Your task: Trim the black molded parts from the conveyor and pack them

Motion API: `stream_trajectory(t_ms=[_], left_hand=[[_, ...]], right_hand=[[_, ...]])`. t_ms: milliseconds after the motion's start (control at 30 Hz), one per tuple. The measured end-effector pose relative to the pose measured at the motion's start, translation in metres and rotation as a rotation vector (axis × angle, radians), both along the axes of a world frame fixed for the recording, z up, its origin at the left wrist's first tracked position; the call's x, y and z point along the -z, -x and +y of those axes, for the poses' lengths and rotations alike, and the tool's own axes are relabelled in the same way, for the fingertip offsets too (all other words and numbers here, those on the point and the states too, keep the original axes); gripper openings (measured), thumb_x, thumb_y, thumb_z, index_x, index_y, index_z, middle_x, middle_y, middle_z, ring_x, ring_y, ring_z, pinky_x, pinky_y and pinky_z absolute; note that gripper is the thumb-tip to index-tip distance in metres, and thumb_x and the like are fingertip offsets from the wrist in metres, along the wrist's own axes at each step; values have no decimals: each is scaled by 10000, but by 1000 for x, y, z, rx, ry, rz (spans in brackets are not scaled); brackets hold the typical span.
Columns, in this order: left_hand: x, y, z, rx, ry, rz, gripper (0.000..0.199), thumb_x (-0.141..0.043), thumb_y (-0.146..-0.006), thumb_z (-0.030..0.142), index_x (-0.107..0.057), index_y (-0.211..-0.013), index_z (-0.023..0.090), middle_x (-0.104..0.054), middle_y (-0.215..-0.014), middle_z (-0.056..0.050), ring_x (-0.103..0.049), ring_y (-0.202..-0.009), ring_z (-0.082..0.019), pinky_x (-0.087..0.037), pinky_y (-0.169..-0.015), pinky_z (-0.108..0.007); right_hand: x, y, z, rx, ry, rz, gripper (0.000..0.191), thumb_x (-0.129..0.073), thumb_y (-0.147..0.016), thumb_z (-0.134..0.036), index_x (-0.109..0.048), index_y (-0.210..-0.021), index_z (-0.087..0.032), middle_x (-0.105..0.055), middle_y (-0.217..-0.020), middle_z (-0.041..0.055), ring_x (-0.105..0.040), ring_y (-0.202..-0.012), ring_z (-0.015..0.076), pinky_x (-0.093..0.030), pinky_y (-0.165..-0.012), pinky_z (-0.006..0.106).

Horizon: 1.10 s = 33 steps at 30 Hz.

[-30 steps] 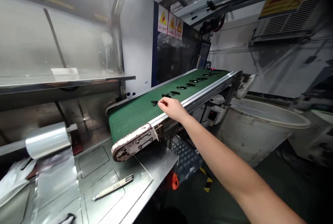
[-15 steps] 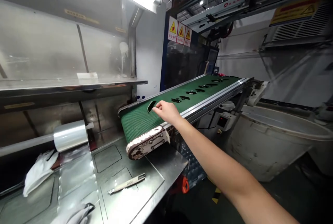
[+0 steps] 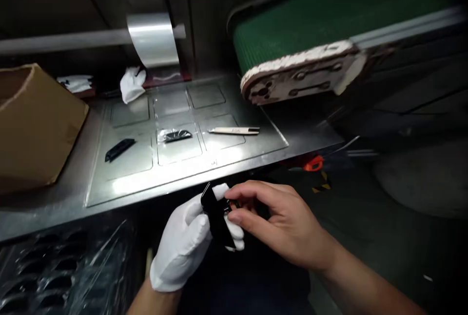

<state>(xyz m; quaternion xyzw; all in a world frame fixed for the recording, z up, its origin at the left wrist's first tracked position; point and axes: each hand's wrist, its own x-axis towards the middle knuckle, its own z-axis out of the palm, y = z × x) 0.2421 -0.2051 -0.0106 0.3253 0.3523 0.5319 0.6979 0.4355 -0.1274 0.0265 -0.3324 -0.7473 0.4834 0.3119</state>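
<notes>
My left hand (image 3: 186, 237), in a white glove, grips a glossy black plastic part (image 3: 218, 225) in front of the bench edge. The part stands tilted, its shiny edge turned up. From the right, my bare right hand (image 3: 272, 220) pinches at a small projecting black bit on that part's side; whether it is a separate piece I cannot tell. Beyond them on the steel bench top (image 3: 175, 151) lie a black part in clear film (image 3: 177, 135), a bare black part (image 3: 120, 149) and a utility knife (image 3: 234, 130) marked A06.
A cardboard box (image 3: 40, 125) stands at the left. Below it are several dark parts in a film-covered tray (image 3: 54, 271). A film roll (image 3: 153, 37) and a crumpled white glove (image 3: 132, 84) are at the back. The green conveyor (image 3: 310, 17) overhangs the bench's right.
The view has swung down and left. My right hand has brought a black part from the conveyor to my gloved left hand, which now holds it too.
</notes>
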Motion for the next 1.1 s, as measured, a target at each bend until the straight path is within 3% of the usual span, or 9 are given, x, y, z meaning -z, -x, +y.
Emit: stream_trajectory(t_ms=[100, 200, 333, 467, 567, 633, 1100], left_hand=[[21, -7, -20, -4, 55, -167, 541, -603, -1021, 490, -560, -1499, 240, -770, -903, -82, -743, -757, -202, -621, -729, -312], [29, -15, -28, -25, 17, -294, 486, -562, -1047, 478, -572, -1487, 272, -763, -869, -52, -740, -735, -173, -589, -647, -239], [28, -22, -30, -15, -17, -362, 450, -518, -1074, 452, -572, -1486, 280, -774, -909, -55, -754, -768, -175, -564, -632, -228], [28, -25, -30, 22, -10, -355, 452, -544, -1063, 467, -577, -1486, 311, -759, -828, -25, -738, -728, -154, -591, -746, -279], [31, -27, -30, 38, -23, -372, 457, -551, -1059, 472, -577, -1487, 317, -767, -881, -30, -740, -735, -155, -583, -690, -254], [31, -28, -31, 32, -19, -381, 461, -518, -1071, 472, -563, -1500, 309, -757, -864, -32, -736, -733, -160, -563, -626, -235], [33, -25, -38, -7, 17, -371, 464, -517, -1067, 470, -564, -1497, 300, -720, -796, -28, -707, -678, -159, -577, -625, -252]], right_hand=[[11, 0, -12, 10, 89, 12, 294, -798, -867, -268, -742, -1155, -288, -762, -905, -26, -686, -756, 80, -561, -674, 157], [16, 0, -19, 27, 186, 12, 268, -806, -861, -309, -753, -1123, -285, -764, -880, -19, -689, -736, 89, -566, -648, 167], [16, -2, -23, 30, 312, 2, 223, -805, -857, -362, -755, -1052, -265, -731, -813, -11, -666, -696, 91, -545, -601, 171], [19, -7, -26, 6, 442, 37, 236, -804, -856, -380, -743, -1053, -266, -716, -847, -6, -659, -730, 96, -547, -633, 186], [24, -9, -30, 22, 515, 102, 232, -791, -871, -374, -724, -1063, -263, -714, -869, -7, -670, -763, 97, -554, -671, 193], [26, -8, -32, 36, 538, 138, 226, -787, -877, -362, -712, -1063, -257, -713, -867, -9, -673, -765, 93, -552, -681, 191], [24, 0, -32, 26, 579, 132, 252, -807, -850, -371, -710, -1021, -214, -694, -826, 15, -649, -730, 109, -538, -653, 220]])
